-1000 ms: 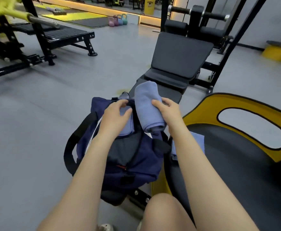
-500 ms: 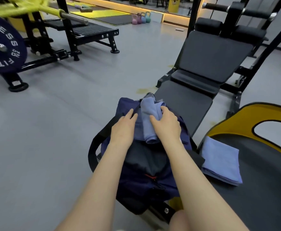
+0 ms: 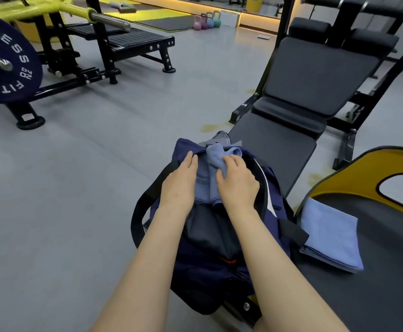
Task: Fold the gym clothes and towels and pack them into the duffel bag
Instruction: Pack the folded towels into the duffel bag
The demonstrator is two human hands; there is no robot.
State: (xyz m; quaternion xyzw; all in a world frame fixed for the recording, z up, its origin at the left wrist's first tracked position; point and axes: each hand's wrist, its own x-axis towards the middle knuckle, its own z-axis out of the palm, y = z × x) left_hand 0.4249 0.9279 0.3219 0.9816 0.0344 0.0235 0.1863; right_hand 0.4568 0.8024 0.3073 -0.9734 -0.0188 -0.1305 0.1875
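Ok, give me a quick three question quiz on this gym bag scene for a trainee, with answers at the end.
1. True or false: the folded blue towel on the black and yellow seat is already inside the duffel bag.
2. Which hand presses the rolled blue towel into the bag: A) left hand, B) right hand, C) neither?
3. Fill in: the bag's opening is ____ (open or zipped).

Key: 1 false, it lies beside the bag. 2 B; the left hand rests flat on the cloth next to the roll. 3 open.
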